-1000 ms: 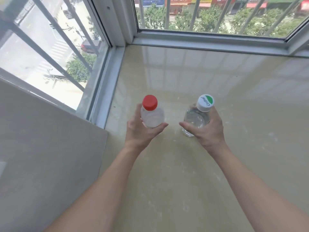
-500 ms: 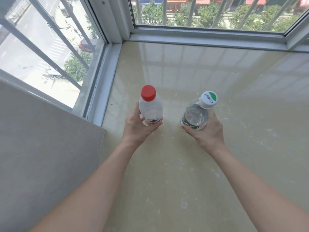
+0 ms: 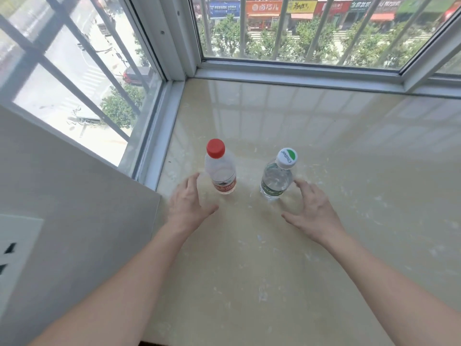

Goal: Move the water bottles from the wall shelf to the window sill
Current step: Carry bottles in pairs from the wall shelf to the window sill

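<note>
Risk: a stray knock from either hand as it pulls clear could tip a bottle on the glossy window sill (image 3: 324,151). My left hand (image 3: 190,208) is spread wide and empty, the red-capped bottle (image 3: 220,171) upright just beyond its fingers. My right hand (image 3: 313,211) is likewise wide and empty, the green-labelled bottle (image 3: 277,179) upright just beside its fingertips.

Red-capped bottle (image 3: 220,168) and green-capped bottle (image 3: 277,178) stand upright on sill (image 3: 324,171).
</note>
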A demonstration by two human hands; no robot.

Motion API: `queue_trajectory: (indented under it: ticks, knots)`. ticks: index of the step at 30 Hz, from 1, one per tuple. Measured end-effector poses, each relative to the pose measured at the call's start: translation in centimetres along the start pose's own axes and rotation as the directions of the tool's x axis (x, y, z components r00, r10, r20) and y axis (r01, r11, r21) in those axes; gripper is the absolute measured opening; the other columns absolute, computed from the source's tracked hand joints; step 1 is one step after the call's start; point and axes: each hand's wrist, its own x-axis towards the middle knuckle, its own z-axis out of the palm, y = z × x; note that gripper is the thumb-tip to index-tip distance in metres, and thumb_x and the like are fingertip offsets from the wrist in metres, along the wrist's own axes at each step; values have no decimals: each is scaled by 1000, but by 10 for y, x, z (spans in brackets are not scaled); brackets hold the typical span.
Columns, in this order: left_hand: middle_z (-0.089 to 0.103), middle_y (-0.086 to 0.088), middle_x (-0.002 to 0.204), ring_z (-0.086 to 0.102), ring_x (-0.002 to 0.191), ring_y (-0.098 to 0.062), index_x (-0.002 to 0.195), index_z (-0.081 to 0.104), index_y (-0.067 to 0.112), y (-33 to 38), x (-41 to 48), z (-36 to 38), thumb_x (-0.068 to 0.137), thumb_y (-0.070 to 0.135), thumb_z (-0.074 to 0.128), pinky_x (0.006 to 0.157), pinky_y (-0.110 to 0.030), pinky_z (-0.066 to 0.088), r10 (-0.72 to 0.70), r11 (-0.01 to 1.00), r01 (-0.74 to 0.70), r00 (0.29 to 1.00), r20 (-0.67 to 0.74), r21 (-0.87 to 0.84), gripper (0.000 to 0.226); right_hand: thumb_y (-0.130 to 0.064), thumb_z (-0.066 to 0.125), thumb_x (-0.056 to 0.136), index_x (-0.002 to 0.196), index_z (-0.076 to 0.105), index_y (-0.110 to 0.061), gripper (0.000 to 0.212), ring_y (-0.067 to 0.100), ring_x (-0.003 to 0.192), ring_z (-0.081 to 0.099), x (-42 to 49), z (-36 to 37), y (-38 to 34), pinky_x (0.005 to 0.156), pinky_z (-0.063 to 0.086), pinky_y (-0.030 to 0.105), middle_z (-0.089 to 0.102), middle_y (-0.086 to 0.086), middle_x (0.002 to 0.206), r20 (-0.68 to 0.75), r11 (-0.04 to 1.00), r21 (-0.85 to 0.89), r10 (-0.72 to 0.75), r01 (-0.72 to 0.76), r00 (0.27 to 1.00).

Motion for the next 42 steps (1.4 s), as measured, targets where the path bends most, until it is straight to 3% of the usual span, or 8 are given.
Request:
queue_trajectory:
  ticks: [5,11,15,21,26,32,42]
  knots:
    - [56,-2,136,48,129,-25,146,39,19,7,-41,-38,82,57,65,106,-39,37,116,970,-93,989,-92,223,79,-43,68,83,150,33,-25,78,23,128,44,-30,-54,-20,101,41,36,46,0,139,31,950,-297,-94,99,995]
    - [65,-1,123,58,119,-24,135,54,19,52,-89,-116,81,57,64,94,-41,47,188,947,-110,952,-242,302,68,-39,72,77,133,56,-19,61,29,112,58,-66,-139,-71,92,46,42,59,3,125,-101,887,-408,-280,217,955]
    - [64,2,126,58,119,-24,133,56,19,100,-124,-173,80,56,64,93,-42,49,262,942,-160,900,-350,294,65,-41,72,73,124,62,-19,56,29,109,62,-89,-198,-114,96,49,44,64,4,118,-184,813,-494,-443,307,877]
    - [65,1,125,59,117,-26,132,59,20,172,-164,-248,80,62,40,99,-43,48,383,912,-256,811,-442,320,69,-41,73,75,122,63,-17,54,29,110,62,-126,-283,-182,94,50,44,66,6,118,-299,760,-535,-580,369,758]
    - [68,1,119,63,109,-24,125,64,19,201,-189,-285,78,59,44,96,-43,49,428,897,-276,735,-526,344,65,-44,64,80,126,62,-18,53,31,108,62,-154,-325,-208,96,50,44,65,8,119,-361,763,-541,-590,353,722]
    - [67,3,121,61,111,-23,128,61,21,221,-203,-295,80,60,45,99,-42,46,463,880,-300,716,-522,369,64,-45,56,82,128,61,-19,53,30,111,61,-173,-337,-201,97,49,44,64,5,122,-386,747,-558,-620,362,683]
    - [63,2,129,56,120,-24,135,56,24,281,-198,-270,82,63,42,103,-43,45,614,789,-490,658,-436,372,67,-43,57,81,128,61,-20,52,29,115,59,-211,-358,-140,98,50,45,63,4,123,-520,847,-505,-453,167,724]
